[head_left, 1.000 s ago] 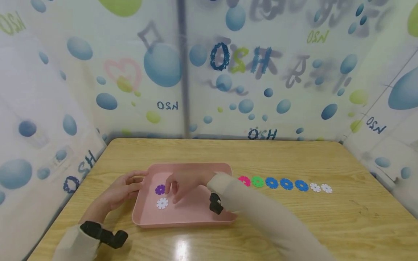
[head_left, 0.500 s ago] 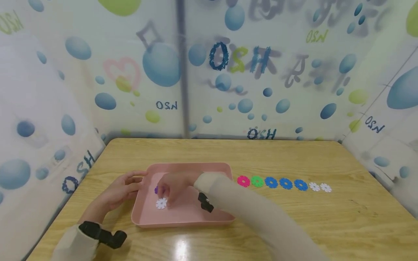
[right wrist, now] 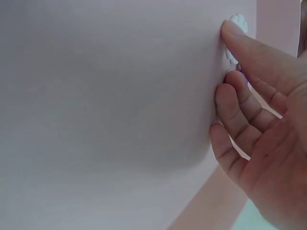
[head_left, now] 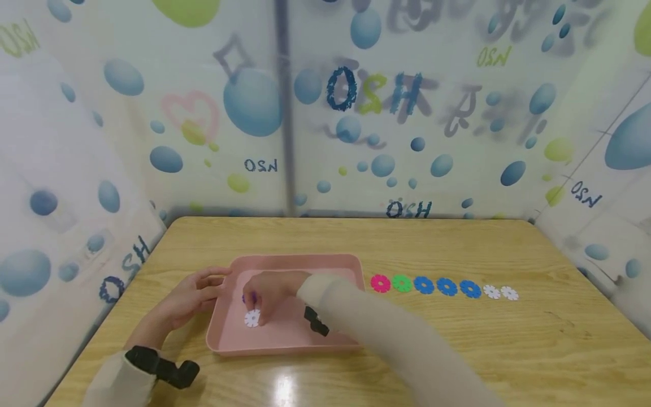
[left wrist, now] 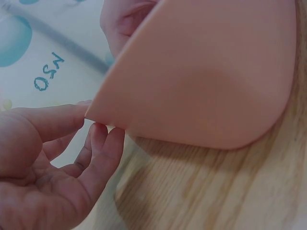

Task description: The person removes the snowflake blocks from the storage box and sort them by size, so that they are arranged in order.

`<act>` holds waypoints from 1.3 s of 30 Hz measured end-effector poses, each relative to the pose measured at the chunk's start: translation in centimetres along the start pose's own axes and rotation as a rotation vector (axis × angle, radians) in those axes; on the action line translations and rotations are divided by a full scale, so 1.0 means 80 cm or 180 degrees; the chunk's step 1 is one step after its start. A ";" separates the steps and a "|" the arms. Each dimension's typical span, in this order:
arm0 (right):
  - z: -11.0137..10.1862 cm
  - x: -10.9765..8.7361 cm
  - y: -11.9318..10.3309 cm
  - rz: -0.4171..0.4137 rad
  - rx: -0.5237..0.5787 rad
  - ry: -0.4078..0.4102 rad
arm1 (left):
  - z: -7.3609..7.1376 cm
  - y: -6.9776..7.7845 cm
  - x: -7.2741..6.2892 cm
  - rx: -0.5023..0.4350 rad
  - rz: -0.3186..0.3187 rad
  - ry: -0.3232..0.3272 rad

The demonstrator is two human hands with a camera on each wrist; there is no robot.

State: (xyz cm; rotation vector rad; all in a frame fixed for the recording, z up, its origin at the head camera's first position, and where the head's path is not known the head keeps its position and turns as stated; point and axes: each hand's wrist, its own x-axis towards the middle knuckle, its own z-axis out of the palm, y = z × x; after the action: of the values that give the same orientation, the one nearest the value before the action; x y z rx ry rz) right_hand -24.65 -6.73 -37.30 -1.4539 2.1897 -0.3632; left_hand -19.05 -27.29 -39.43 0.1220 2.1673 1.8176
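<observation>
In the head view a white notched plastic disc (head_left: 252, 318), a snowflake building piece, lies flat on the floor of the pink tray (head_left: 305, 350). My right hand (head_left: 272, 291) reaches down over it and pinches its edges between thumb and fingers; the right wrist view has the thumb (right wrist: 254, 50) against the white disc (right wrist: 238, 23). A purple disc (head_left: 245, 298) lies just behind, mostly hidden by the fingers. My left hand (head_left: 188, 297) rests at the tray's left side. In the left wrist view its fingertips touch the rim and outer wall (left wrist: 201, 86).
Right of the tray runs a row of similar discs on the wooden table (head_left: 458, 345): a pink disc (head_left: 380, 284), a green disc (head_left: 402, 284), blue discs (head_left: 447, 286) and white discs (head_left: 491, 291). A patterned curtain (head_left: 325, 141) hangs behind the table.
My right hand has moved slightly left and down inside the tray, onto the white disc, now covering most of the purple one. The left hand has stayed at the tray's edge.
</observation>
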 end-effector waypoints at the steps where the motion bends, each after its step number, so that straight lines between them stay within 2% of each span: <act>1: 0.000 0.000 0.000 0.0027 0.0015 -0.0025 | 0.000 0.000 0.000 0.0005 -0.0005 0.0000; 9: -0.004 0.004 -0.005 0.0142 -0.0096 -0.0143 | 0.000 0.000 -0.001 -0.0003 0.0005 -0.0008; 26: -0.001 0.005 -0.009 0.0011 -0.0279 -0.0018 | 0.002 0.000 0.000 -0.0004 -0.0074 0.0006; 39: -0.002 0.005 -0.011 -0.0035 -0.0213 0.0064 | 0.001 0.002 0.000 0.0039 -0.0063 -0.0010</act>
State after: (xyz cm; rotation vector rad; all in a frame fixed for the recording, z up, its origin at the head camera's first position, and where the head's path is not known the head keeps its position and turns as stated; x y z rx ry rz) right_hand -24.14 -7.48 -36.84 -1.5046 2.2301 -0.3122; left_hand -19.03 -27.18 -39.31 0.1059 2.1701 1.7925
